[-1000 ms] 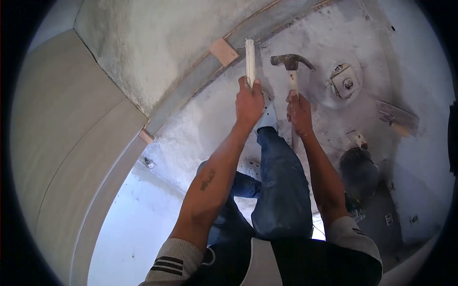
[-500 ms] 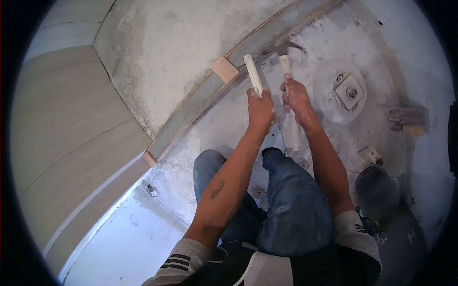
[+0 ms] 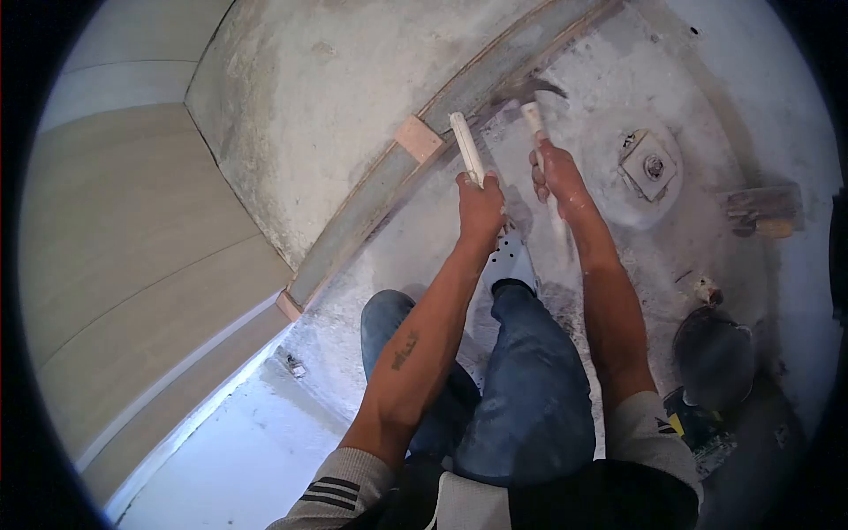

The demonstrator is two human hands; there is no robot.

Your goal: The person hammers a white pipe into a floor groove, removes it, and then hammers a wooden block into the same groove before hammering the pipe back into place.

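Observation:
My left hand (image 3: 481, 210) is closed round a pale wooden stick (image 3: 466, 146) that points up toward the long framed ledge. To its right, my right hand (image 3: 555, 175) grips a hammer (image 3: 530, 111) by its light handle. The hammer's dark, curved head is partly blurred and lies just beyond the stick's upper end. A short pinkish wooden block (image 3: 418, 139) sits across the ledge (image 3: 349, 216), left of the stick. Whatever the stick's lower end touches is hidden by my left hand.
A white clog with holes (image 3: 510, 254) is on my foot below the hands. On the dusty floor to the right are a square drain fitting (image 3: 652, 166), a trowel (image 3: 764, 210) and a dark bucket (image 3: 714, 358). Wood-look panels (image 3: 132, 221) run along the left.
The hammer and my right hand have shifted slightly to the right, and the handle's lower end has swung right. My left hand still holds the stick in nearly the same place. The view has tilted a little.

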